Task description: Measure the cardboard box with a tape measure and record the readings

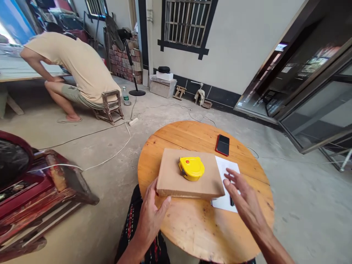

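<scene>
A brown cardboard box (170,165) sits on a round wooden table (189,227) in front of me. On top of the box lies a yellow tape measure (194,168) with a red button. My left hand (151,211) is at the box's near left corner, its fingers along the left side and partly hidden, its thumb stretched apart by the front edge. Over a white sheet of paper (223,203), just right of the box, my right hand (243,196) hovers with fingers apart and nothing in them. A dark pen (232,201) lies on the paper, partly covered by that hand.
A phone (222,144) in a red case lies near the table's far right edge. A person (74,69) sits bent forward on a small wooden chair (112,106). Cables and a power strip (133,121) cross the floor. A reddish wooden chair (55,198) stands left.
</scene>
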Demonstrator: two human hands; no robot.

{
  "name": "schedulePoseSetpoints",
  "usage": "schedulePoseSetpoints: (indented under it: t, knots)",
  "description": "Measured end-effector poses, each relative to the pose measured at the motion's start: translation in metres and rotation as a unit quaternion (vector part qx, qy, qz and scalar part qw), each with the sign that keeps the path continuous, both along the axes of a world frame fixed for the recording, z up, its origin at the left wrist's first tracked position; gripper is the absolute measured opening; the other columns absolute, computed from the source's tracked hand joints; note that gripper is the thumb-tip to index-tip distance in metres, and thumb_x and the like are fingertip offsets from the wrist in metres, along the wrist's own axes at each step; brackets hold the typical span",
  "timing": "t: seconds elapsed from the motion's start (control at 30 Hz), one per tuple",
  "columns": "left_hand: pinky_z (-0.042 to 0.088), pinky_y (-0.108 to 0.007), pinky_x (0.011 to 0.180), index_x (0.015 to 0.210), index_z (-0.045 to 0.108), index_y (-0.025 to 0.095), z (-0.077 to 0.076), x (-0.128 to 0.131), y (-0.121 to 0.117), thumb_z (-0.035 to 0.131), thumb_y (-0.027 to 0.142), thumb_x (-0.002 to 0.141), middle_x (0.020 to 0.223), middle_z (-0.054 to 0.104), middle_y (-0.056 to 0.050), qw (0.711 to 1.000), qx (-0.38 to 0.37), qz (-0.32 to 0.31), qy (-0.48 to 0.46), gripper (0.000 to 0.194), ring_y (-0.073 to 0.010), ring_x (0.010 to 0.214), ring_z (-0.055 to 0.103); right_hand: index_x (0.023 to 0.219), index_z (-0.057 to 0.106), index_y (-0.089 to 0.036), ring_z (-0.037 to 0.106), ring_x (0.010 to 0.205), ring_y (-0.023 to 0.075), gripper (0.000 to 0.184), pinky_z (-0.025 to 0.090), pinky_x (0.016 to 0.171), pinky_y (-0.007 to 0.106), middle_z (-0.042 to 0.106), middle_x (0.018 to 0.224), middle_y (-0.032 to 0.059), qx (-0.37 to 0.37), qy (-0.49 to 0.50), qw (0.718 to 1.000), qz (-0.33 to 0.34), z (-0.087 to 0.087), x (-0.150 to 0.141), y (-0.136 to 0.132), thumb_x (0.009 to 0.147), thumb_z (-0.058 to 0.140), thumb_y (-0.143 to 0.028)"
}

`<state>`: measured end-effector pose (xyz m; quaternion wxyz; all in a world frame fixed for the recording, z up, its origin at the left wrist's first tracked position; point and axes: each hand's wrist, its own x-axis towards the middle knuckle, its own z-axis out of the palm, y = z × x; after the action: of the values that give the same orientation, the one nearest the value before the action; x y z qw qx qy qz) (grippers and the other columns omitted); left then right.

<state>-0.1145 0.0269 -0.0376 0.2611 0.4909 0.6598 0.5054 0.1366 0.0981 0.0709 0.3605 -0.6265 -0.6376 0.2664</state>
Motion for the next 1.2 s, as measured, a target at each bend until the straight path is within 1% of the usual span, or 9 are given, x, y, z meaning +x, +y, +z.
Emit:
schedulePoseSetpoints:
  t: [0.1, 0.33, 0.47, 0.6, 0.77, 0.87, 1.0, 1.1, 1.2]
  knots:
    - [0.045, -0.045, 0.102, 0.126, 0.052, 0.019, -0.002, -0.007, 0.008, 0.062, 0.045, 0.082, 0.124, 0.063, -0.011, 1.0, -0.021, 0.007, -0.019, 0.052, -0.0284, 0.117, 0.058, 0.129, 0.054, -0.02, 0.06, 0.115, 0.0307, 0.055, 0.051, 0.092, 0.045, 0.061, 0.133, 0.015, -0.073, 0.104, 0.991, 0.03, -0.022, -0.003, -0.019, 0.089, 0.05, -0.057]
    - [0.048, -0.044, 0.099, 0.119, 0.056, 0.019, 0.0, -0.043, 0.059, 0.067, 0.051, 0.076, 0.115, 0.066, -0.009, 0.998, 0.002, 0.019, -0.067, 0.055, -0.0272, 0.108, 0.063, 0.135, 0.052, -0.022, 0.059, 0.12, 0.0257, 0.048, 0.05, 0.097, 0.041, 0.058, 0.137, 0.0114, -0.03, 0.244, 0.963, 0.113, -0.04, -0.044, -0.011, 0.093, 0.051, -0.046]
    - [0.041, -0.048, 0.107, 0.134, 0.048, 0.017, 0.003, -0.047, 0.06, 0.067, 0.049, 0.075, 0.129, 0.06, -0.014, 0.994, 0.037, 0.06, -0.079, 0.07, -0.0292, 0.121, 0.056, 0.121, 0.063, -0.02, 0.065, 0.109, 0.0232, 0.035, 0.053, 0.091, 0.037, 0.069, 0.121, 0.0099, 0.024, 0.142, 0.985, 0.094, -0.055, -0.015, 0.0, 0.092, 0.051, -0.035]
    - [0.046, -0.049, 0.102, 0.133, 0.052, 0.018, -0.004, -0.025, 0.018, 0.06, 0.048, 0.082, 0.123, 0.062, -0.012, 0.989, 0.043, 0.141, 0.029, 0.059, -0.0283, 0.113, 0.06, 0.111, 0.068, -0.018, 0.07, 0.08, 0.0197, 0.032, 0.054, 0.073, 0.031, 0.075, 0.094, 0.0078, 0.028, -0.129, 0.991, 0.033, -0.066, 0.057, 0.011, 0.093, 0.043, -0.024]
    - [0.053, -0.036, 0.09, 0.103, 0.067, 0.023, -0.006, 0.04, -0.018, 0.053, 0.029, 0.089, 0.106, 0.067, -0.006, 0.977, 0.109, -0.089, 0.163, 0.02, -0.0213, 0.101, 0.063, 0.119, 0.066, -0.025, 0.068, 0.084, 0.0218, 0.049, 0.049, 0.07, 0.032, 0.067, 0.116, 0.0109, 0.012, -0.346, 0.928, 0.134, -0.062, 0.11, 0.019, 0.083, 0.043, -0.003]
    - [0.054, -0.035, 0.088, 0.103, 0.066, 0.022, 0.0, 0.077, -0.009, 0.05, 0.017, 0.089, 0.105, 0.067, -0.007, 0.948, 0.151, -0.187, 0.208, 0.022, -0.0204, 0.1, 0.063, 0.121, 0.063, -0.026, 0.066, 0.088, 0.0215, 0.051, 0.047, 0.07, 0.03, 0.062, 0.118, 0.0113, 0.043, -0.454, 0.862, 0.22, -0.058, 0.11, 0.02, 0.082, 0.045, 0.001]
    - [0.05, -0.039, 0.096, 0.112, 0.064, 0.02, 0.007, 0.111, 0.014, 0.046, 0.008, 0.087, 0.118, 0.063, -0.009, 0.919, 0.137, -0.267, 0.257, 0.033, -0.0218, 0.11, 0.058, 0.102, 0.067, -0.017, 0.064, 0.088, 0.0227, 0.03, 0.046, 0.076, 0.034, 0.06, 0.115, 0.0146, 0.084, -0.471, 0.834, 0.276, -0.056, 0.11, 0.023, 0.084, 0.049, -0.002]
    - [0.05, -0.043, 0.096, 0.115, 0.062, 0.017, 0.007, 0.126, 0.024, 0.049, 0.007, 0.084, 0.118, 0.061, -0.011, 0.904, 0.107, -0.294, 0.291, 0.035, -0.024, 0.11, 0.056, 0.098, 0.065, -0.017, 0.064, 0.082, 0.0207, 0.025, 0.046, 0.075, 0.034, 0.062, 0.116, 0.0134, 0.104, -0.462, 0.833, 0.288, -0.053, 0.117, 0.025, 0.087, 0.048, -0.003]
    - [0.049, -0.044, 0.093, 0.118, 0.06, 0.016, 0.007, 0.133, 0.027, 0.048, 0.009, 0.086, 0.112, 0.061, -0.01, 0.9, 0.082, -0.294, 0.312, 0.035, -0.024, 0.105, 0.055, 0.098, 0.063, -0.019, 0.064, 0.074, 0.0188, 0.02, 0.046, 0.069, 0.031, 0.068, 0.1, 0.0092, 0.111, -0.37, 0.901, 0.199, -0.043, 0.123, 0.019, 0.093, 0.045, -0.011]
